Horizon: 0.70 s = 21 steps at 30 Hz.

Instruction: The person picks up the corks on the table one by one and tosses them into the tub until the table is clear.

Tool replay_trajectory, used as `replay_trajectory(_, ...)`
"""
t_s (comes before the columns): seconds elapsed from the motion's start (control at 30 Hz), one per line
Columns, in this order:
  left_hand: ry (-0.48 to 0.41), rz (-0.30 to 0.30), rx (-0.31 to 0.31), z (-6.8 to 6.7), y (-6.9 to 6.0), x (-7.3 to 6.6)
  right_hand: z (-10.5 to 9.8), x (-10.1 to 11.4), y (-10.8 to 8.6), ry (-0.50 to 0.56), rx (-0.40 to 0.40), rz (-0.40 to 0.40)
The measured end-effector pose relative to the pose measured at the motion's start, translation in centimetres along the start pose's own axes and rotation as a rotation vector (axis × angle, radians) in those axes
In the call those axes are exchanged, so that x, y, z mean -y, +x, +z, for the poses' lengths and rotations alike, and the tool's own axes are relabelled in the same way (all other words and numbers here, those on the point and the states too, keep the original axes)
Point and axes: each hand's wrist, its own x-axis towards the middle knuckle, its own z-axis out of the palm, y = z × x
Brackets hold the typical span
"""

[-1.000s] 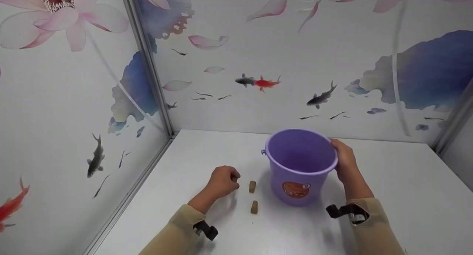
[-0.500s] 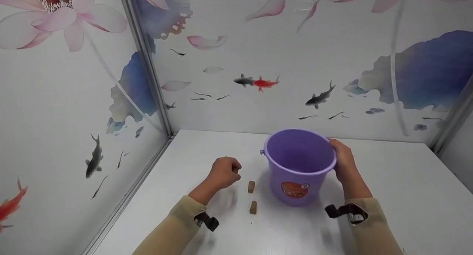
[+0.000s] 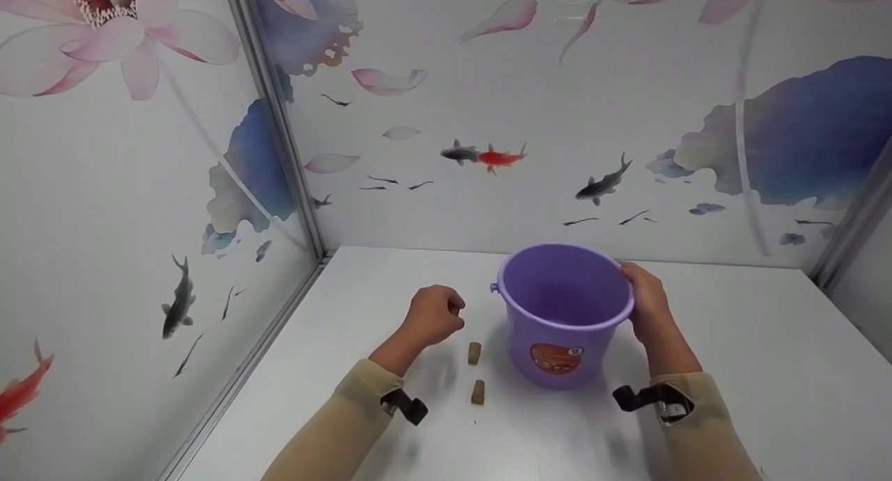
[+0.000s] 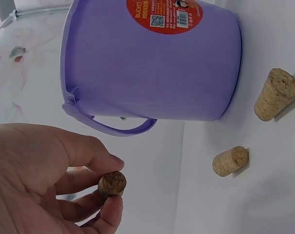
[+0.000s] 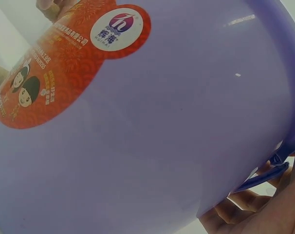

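Note:
A purple bucket (image 3: 557, 348) stands upright on the white table, its orange label facing the person. The right hand (image 3: 651, 303) grips the bucket's right rim; in the right wrist view its fingers (image 5: 235, 209) lie against the outer wall near the handle. Left of the bucket, the left hand (image 3: 433, 315) is raised above the table. In the left wrist view that hand (image 4: 55, 180) pinches a brown cork (image 4: 112, 184) between thumb and fingers. Two more corks lie on the table between hand and bucket, a farther one (image 3: 474, 353) and a nearer one (image 3: 478, 392).
White panels printed with fish, petals and lotus flowers stand behind the table (image 3: 390, 265) and along its left side. A metal corner post (image 3: 279, 118) joins them. Black wrist mounts (image 3: 408, 404) sit at both beige sleeves.
The left hand has lifted away from the table and moved forward and slightly right, towards the bucket. The right hand and the bucket have stayed in place, as have the two corks on the table.

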Motion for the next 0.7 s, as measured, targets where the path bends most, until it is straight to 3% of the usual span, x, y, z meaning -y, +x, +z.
replay_trajectory(0.47, -0.045, -0.06, 0.011, -0.1, 0.7, 0.1, -0.2, -0.1, 0.2, 0.025, 0.008, 0.009)
replay_trajectory(0.7, -0.034, -0.029, 0.004, -0.5, 1.3, 0.2, -0.3, 0.0, 0.0, 0.023, 0.01, -0.006)
